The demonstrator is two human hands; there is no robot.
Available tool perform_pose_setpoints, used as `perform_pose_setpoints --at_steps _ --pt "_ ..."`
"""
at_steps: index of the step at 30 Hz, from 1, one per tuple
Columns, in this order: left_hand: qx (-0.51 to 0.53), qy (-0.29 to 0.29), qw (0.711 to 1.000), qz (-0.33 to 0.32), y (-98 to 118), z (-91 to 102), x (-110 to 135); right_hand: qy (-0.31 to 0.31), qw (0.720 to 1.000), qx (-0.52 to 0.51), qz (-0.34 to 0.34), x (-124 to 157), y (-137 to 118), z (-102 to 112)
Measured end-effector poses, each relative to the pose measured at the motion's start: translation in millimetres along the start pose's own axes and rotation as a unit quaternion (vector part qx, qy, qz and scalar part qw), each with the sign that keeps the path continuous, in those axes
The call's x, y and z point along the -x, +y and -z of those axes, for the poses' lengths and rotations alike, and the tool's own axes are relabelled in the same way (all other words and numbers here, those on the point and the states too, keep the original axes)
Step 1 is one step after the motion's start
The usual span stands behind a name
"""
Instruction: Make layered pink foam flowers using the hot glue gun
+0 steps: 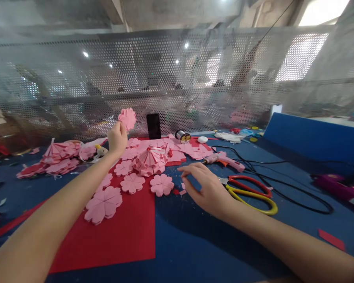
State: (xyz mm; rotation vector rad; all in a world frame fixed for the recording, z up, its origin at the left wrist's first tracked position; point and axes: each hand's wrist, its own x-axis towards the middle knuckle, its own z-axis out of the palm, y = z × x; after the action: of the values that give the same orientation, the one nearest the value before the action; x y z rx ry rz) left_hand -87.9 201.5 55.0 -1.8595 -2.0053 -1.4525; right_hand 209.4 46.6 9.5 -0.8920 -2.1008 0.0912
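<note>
The pink paper flower (pixel 127 118) is up in the air, in the left hand (pixel 117 138). That hand is closed in a pinch on its low edge. A soft pinch seems best, since a hard squeeze could bend the petals. The right hand (pixel 205 184) has its thumb and finger a little apart, with nothing that I can see between them.

Under the left arm, cut flowers (pixel 104 204) lie on a red sheet (pixel 118 239), next to a folded pink paper ball (pixel 150 161). A sleeve or wrist could catch them, so moving high looks safer. Near the right hand are the scissors (pixel 253 192) and a pink glue gun (pixel 227 160) with a black cord; its tip may be hot. The blue table (pixel 188 243) shows between the red sheet and the right arm. A metal screen (pixel 106 82) stands along the back, and a blue board (pixel 306 137) stands at the right.
</note>
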Motion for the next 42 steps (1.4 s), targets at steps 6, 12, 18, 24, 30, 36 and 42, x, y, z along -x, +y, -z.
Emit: perform_pose_setpoints --at_steps 6,12,18,24,30,36,42 --pt "0.319 -0.149 0.936 0.007 62.0 16.8 120.3 0.082 0.944 -0.252 -0.197 -2.5 5.3 -3.6" --pt "0.452 -0.319 0.813 0.178 76.7 37.9 191.5 0.119 0.914 -0.3 -0.247 -4.5 0.7 -4.4" --pt "0.417 -0.351 0.819 0.181 61.2 44.6 202.0 0.063 0.905 -0.314 -0.279 -3.3 1.4 -6.9" --pt "0.501 -0.411 0.73 0.217 55.9 43.0 206.5 -0.006 0.912 -0.328 -0.247 -3.1 3.3 -8.1" --pt "0.544 -0.441 0.673 0.237 54.0 40.7 203.4 -0.051 0.851 -0.433 -0.291 -4.8 6.6 -4.6" --pt "0.55 -0.385 0.694 0.261 52.0 36.3 204.8 0.028 0.844 -0.43 -0.318 -23.5 20.2 14.6" --pt "0.519 -0.348 0.738 0.255 50.8 34.7 205.8 0.028 0.927 -0.088 -0.364 -59.6 59.5 37.7"
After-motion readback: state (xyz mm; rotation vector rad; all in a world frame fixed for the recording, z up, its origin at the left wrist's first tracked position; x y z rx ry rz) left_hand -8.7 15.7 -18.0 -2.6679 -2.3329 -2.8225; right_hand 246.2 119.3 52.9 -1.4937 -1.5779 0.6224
